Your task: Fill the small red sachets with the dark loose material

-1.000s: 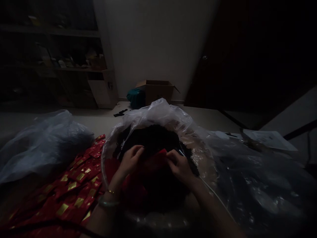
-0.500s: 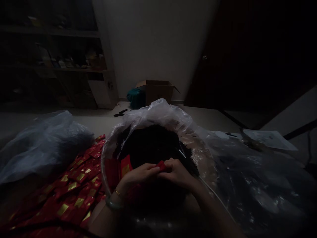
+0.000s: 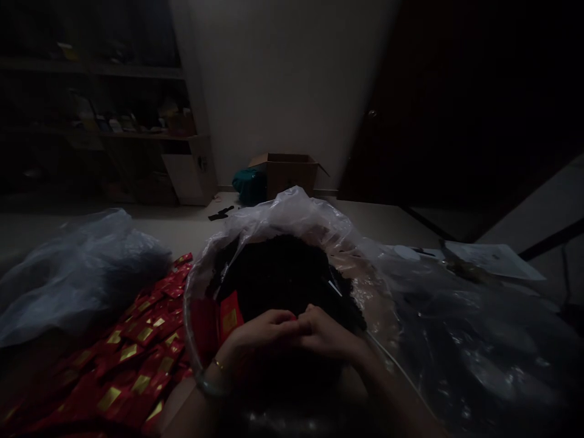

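We find the room dim, with the pale wall (image 3: pixel 283 91) catching the most light, a soft, even glow. Heavy shadow swallows the shelves (image 3: pixel 114 72) and the door (image 3: pixel 438 103), while the left hand (image 3: pixel 262 334) and right hand (image 3: pixel 323 333) sit in gloom, their detail lost. Small glints of glare fleck the plastic sheeting (image 3: pixel 474 359). Wide-angle distortion bows the frame's edges, and the corners fall dark and soft.

Here's a dim room, a pale wall (image 3: pixel 283 79) rising dead ahead, dark shelves (image 3: pixel 104 131) crowded with small items on the left, a dark door (image 3: pixel 410 109) on the right, and a cardboard box (image 3: pixel 289 173) beside a teal bag (image 3: pixel 249 187) on the pale floor (image 3: pixel 177 228).
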`<action>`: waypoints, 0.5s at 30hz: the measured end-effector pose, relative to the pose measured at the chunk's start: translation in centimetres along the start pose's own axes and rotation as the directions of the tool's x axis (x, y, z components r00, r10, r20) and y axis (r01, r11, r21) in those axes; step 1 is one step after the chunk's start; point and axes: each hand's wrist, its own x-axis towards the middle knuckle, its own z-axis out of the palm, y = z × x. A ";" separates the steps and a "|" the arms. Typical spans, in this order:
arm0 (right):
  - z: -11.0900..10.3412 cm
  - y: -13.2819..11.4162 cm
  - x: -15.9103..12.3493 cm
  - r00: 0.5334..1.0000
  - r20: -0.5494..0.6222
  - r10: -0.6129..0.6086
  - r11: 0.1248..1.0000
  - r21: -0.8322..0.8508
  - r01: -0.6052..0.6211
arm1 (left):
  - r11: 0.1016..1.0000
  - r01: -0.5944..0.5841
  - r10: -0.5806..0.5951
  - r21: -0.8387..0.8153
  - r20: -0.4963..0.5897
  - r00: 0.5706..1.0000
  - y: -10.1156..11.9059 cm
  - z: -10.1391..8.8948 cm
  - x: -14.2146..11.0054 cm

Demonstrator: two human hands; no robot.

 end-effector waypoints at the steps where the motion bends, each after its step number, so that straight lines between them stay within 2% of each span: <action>1: 0.0 0.1 0.1 0.999 -0.036 0.005 1.000 -0.008 -0.006 | 1.000 -0.007 0.007 -0.002 0.003 1.000 -0.1 0.0 0.2; 5: -0.8 0.4 0.0 0.961 -0.272 0.054 0.995 -0.071 -0.076 | 1.000 -0.024 0.023 -0.013 -0.026 0.999 -0.2 -0.7 0.5; 7: -1.3 0.2 -0.3 0.950 -0.307 0.050 0.997 -0.044 -0.067 | 1.000 0.001 -0.002 -0.022 -0.039 0.999 -0.2 -1.1 0.3; 9: -1.6 0.0 -0.5 0.972 -0.234 0.020 0.999 0.035 -0.012 | 1.000 0.004 -0.005 -0.016 -0.045 0.999 -0.1 -1.2 0.0; 11: -1.6 -0.1 -0.8 0.995 -0.098 -0.001 0.990 0.143 0.015 | 1.000 -0.001 0.001 0.009 -0.050 0.999 -0.1 -1.0 -0.1; 13: -1.4 -0.1 -1.0 1.000 0.010 0.017 0.973 0.230 -0.019 | 1.000 0.013 -0.012 0.028 -0.026 1.000 -0.1 -0.7 -0.1; 15: -1.2 0.1 -1.1 0.996 0.058 0.062 0.961 0.268 -0.075 | 0.999 0.040 -0.041 0.031 0.020 0.999 -0.1 -0.5 0.0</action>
